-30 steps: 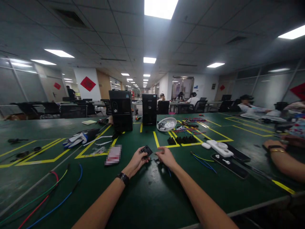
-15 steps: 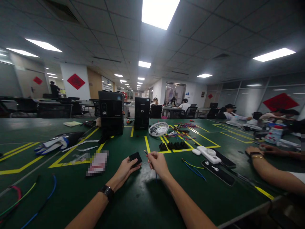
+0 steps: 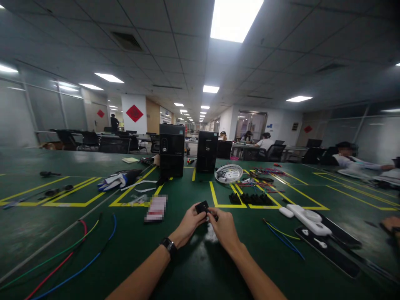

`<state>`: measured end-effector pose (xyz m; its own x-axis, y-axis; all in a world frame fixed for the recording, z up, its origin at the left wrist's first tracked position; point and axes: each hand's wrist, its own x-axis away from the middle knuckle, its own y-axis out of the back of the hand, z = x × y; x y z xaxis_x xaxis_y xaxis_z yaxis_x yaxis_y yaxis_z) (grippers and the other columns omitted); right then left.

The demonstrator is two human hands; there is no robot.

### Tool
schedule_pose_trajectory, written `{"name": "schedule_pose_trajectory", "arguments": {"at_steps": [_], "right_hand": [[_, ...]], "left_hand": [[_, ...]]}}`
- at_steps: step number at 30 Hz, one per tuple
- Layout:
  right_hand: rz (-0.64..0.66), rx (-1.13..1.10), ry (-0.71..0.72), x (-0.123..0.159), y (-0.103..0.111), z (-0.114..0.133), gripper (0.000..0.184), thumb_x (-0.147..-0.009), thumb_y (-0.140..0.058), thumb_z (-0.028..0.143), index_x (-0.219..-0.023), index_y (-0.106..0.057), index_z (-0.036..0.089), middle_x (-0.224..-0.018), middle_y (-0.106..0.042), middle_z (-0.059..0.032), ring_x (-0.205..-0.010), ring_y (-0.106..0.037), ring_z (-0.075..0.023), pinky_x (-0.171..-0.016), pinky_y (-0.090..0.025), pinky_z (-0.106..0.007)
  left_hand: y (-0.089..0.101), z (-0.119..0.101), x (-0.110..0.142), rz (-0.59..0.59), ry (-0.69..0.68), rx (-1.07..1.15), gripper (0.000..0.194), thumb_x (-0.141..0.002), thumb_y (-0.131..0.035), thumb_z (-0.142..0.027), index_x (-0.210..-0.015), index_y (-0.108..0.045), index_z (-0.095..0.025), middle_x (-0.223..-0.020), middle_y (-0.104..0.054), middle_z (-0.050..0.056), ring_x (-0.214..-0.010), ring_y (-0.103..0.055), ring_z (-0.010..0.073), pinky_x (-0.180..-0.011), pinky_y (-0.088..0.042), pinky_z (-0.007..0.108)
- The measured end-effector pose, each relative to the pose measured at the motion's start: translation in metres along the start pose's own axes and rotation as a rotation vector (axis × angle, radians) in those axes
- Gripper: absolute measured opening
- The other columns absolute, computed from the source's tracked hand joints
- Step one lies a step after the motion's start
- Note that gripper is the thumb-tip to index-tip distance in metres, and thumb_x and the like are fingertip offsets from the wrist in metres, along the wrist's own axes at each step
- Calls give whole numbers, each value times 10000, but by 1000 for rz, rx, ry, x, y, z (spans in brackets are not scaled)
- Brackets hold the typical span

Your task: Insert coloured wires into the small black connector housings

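My left hand point(image 3: 186, 226), with a dark watch on the wrist, is closed around a small square black block point(image 3: 201, 206) above the green table point(image 3: 250, 271). My right hand point(image 3: 225, 228) meets it there, thumb and index finger pinched at the block's right side. Half a second ago a thin wire with a bare tip showed in that pinch; now my fingers mostly hide it. Loose blue and yellow-green wires point(image 3: 283, 239) lie to the right of my hands.
Red, green and blue wires point(image 3: 73, 252) curve at left. Two black computer cases point(image 3: 206, 152) stand ahead, near a white basket point(image 3: 228, 173) and black blocks point(image 3: 254, 199). A phone point(image 3: 328, 254) with earbuds and a white charger point(image 3: 309, 218) lie right. Another person's hand point(image 3: 392, 224) shows at the right edge.
My two hands have come together, the right one bringing its pinched wire to the black block. The block has turned in my left hand. The view has swung left.
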<state>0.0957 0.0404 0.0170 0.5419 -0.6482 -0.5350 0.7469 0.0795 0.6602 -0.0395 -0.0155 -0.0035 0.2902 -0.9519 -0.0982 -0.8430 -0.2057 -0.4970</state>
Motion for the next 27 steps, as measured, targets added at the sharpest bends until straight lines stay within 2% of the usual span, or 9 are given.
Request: {"name": "schedule_pose_trajectory", "arguments": {"at_steps": [8,16,21,23,27], "right_hand": [[23,-21,52,4,0,1,366,-880,-488,233,-1232,-583,197,-854,-725,-61,-747,-678,-199,-717,-489,-280],[25,-60,72,4,-2,4,330,-900,-454,227,-1159,-648,165,-838,-728,-81,-714,-674,-190,-691,-490,-262],[67,-69,85,6,-2,8,333,-915,-426,221,-1149,-658,172,-879,-727,-85,-720,-674,-185,-679,-482,-251],[75,-48,88,7,-1,10,331,-919,-419,216,-1142,-660,178,-898,-725,-87,-730,-674,-184,-672,-475,-244],[127,0,96,8,1,13,332,-928,-397,196,-1141,-651,204,-804,-719,-62,-685,-668,-173,-644,-461,-232]], "left_hand": [[-4,-3,6,47,7,17,427,-736,-701,-131,-1136,-556,-164,-1102,-636,123,-982,-639,215,-923,-487,412],[1,1,3,37,-16,-1,471,-732,-683,-117,-1175,-531,-175,-1169,-610,126,-1039,-612,211,-935,-475,372],[-3,0,2,-25,-45,-73,477,-697,-661,-86,-1149,-538,-173,-1120,-632,114,-1035,-609,214,-937,-468,379],[-5,-1,3,-47,-67,-106,452,-716,-657,-134,-1150,-536,-171,-1124,-630,113,-1040,-605,215,-933,-470,376],[-6,-3,4,-76,-83,-216,442,-778,-635,-315,-1179,-524,-167,-1169,-613,140,-1039,-605,230,-890,-491,383]]}}
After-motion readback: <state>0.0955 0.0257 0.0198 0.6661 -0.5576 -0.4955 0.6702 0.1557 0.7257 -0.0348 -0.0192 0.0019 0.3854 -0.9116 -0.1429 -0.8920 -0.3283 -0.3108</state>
